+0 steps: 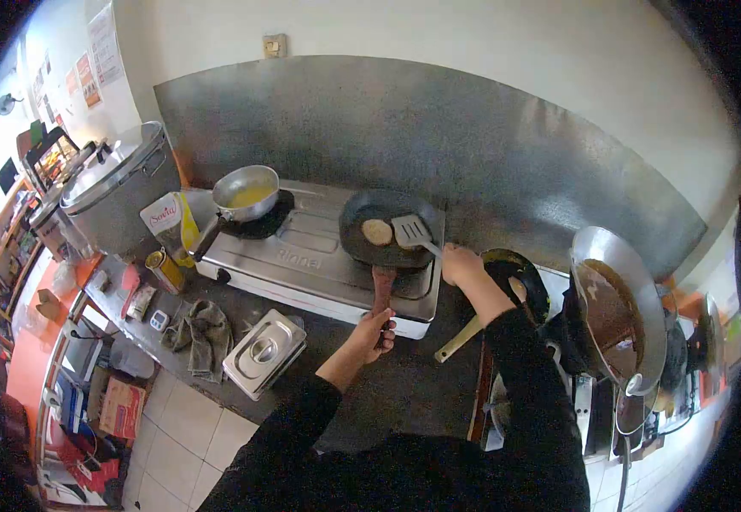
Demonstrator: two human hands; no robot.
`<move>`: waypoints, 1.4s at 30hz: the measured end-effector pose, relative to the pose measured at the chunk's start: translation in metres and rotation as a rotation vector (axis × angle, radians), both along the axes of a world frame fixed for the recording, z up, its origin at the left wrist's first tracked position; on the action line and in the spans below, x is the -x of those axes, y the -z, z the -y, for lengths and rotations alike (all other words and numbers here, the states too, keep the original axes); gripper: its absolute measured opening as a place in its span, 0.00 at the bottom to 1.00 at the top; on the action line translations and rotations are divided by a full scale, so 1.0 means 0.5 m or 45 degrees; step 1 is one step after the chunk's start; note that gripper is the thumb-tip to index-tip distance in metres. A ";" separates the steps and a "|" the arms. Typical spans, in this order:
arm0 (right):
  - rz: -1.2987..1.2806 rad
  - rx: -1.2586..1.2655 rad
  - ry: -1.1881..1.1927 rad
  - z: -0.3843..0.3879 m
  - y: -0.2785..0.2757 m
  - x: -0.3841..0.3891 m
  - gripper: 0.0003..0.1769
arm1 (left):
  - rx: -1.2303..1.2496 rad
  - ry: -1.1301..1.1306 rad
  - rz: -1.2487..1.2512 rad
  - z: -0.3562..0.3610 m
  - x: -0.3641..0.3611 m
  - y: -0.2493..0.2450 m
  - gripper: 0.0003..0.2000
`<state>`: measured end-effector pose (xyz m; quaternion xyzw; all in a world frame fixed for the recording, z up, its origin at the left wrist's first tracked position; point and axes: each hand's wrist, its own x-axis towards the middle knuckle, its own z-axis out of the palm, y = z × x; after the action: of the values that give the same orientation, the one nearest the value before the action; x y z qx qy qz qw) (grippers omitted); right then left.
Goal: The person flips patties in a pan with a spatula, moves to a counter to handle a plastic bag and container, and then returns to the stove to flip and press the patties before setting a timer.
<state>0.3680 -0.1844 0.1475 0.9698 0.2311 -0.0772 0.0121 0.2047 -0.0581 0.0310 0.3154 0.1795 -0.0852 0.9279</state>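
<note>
A dark frying pan [355, 247] rests on the right burner of the gas stove [302, 249]. My left hand [372, 335] is closed around the end of its reddish-brown handle [384, 288]. Inside the pan lies a round, pale brown patty [377, 232]. A slotted spatula [410, 230] is gripped in my right hand [461, 264], its blade over the pan just right of the patty. Part of what lies under the blade is hidden. On the left burner stands a metal pan [247, 194] with yellow liquid in it.
Left of the stove are an oil pouch [184, 224], a yellow can [164, 271], a timer [159, 320] and a cloth [200, 337]. A lidded steel container [265, 352] sits in front. At right stand another black pan [534, 286] and a large wok [618, 307].
</note>
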 end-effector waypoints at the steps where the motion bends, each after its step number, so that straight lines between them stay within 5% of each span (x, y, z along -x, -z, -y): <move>1: 0.040 -0.058 0.022 0.020 -0.004 0.014 0.22 | -0.030 -0.002 -0.019 -0.001 0.002 -0.006 0.08; 6: 0.011 -0.608 0.026 0.100 0.043 0.091 0.19 | -0.042 0.050 -0.056 -0.016 -0.003 -0.006 0.08; 9: -0.567 -1.263 0.381 0.092 0.037 0.190 0.17 | -0.062 0.045 -0.119 -0.028 0.000 -0.021 0.07; 12: -0.474 -1.321 0.453 0.064 0.017 0.246 0.20 | -0.059 0.096 -0.136 -0.041 -0.002 -0.018 0.06; 15: 0.399 -0.852 0.046 0.046 0.040 0.233 0.17 | -0.017 0.137 -0.118 -0.049 -0.001 -0.013 0.06; 18: 0.405 -0.545 0.293 -0.004 -0.013 0.255 0.13 | 0.019 0.153 -0.113 -0.055 0.000 -0.016 0.06; 21: 0.597 -0.419 0.337 -0.052 -0.001 0.225 0.12 | 0.065 0.192 -0.103 -0.062 -0.008 -0.007 0.07; 27: 0.478 -0.349 0.597 -0.117 0.026 0.170 0.11 | 0.046 0.235 -0.016 -0.074 -0.010 0.001 0.07; 42: 0.617 -0.215 0.402 -0.134 -0.015 0.261 0.09 | 0.014 0.258 -0.071 -0.095 -0.003 -0.009 0.06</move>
<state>0.2375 -0.1173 0.1548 0.9815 0.0735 0.1750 -0.0261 0.2059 -0.0106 0.0354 0.3243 0.1720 -0.1884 0.9109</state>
